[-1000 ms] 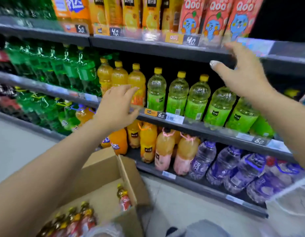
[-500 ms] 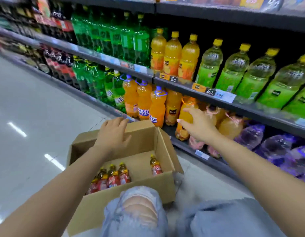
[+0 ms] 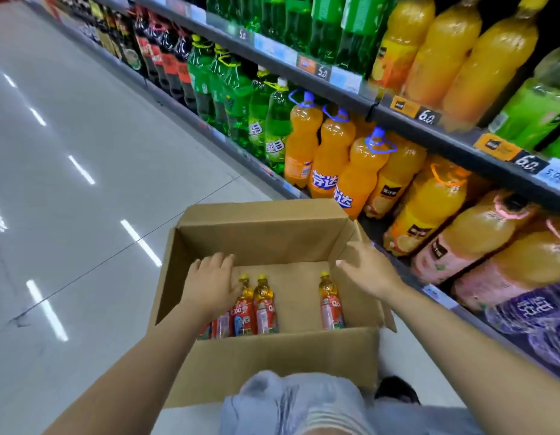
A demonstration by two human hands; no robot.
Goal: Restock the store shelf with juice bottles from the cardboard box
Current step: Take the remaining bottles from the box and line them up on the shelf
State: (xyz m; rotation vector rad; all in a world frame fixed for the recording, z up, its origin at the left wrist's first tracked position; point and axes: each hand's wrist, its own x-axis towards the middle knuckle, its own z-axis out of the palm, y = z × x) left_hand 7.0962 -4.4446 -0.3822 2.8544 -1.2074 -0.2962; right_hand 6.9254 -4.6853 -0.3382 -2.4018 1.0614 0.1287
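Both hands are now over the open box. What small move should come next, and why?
Probably the left hand should close on the small yellow-capped juice bottles beside it in the brown cardboard box. It hangs open right next to that cluster, while the right hand, also open, hovers above the lone bottle.

Juice bottles (image 3: 263,304) upright in cardboard box (image 3: 272,356) on floor (image 3: 84,215), store shelf (image 3: 429,127) right.
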